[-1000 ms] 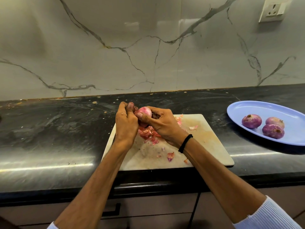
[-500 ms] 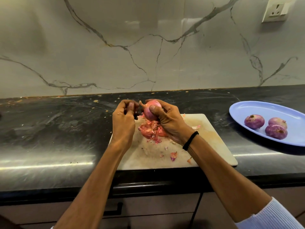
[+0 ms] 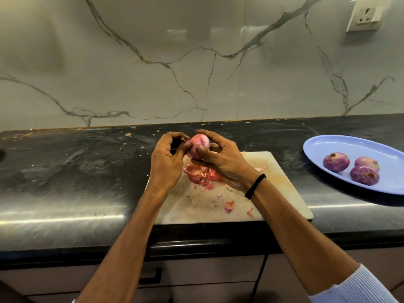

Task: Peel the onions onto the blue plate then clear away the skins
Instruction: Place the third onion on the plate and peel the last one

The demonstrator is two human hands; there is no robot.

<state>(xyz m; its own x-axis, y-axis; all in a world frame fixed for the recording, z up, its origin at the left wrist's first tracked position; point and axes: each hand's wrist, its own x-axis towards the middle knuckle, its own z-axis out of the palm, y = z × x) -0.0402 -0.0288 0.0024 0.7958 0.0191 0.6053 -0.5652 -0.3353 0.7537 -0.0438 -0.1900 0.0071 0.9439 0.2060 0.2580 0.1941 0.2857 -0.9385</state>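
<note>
A pink onion is held above the far edge of a pale cutting board. My right hand grips it from the right and below. My left hand is beside it on the left, fingertips pinching at its skin. Under the hands a heap of reddish onion skins lies on the board, with several small scraps nearer me. A blue plate at the right holds three peeled purple onions.
The board and plate rest on a black stone counter with a marble wall behind. A wall socket sits at the top right. Cabinet fronts and a drawer handle run below the counter edge.
The onion has been turned in my right hand and lifted slightly. My left hand parted from it, then returned to pinch its left side.
</note>
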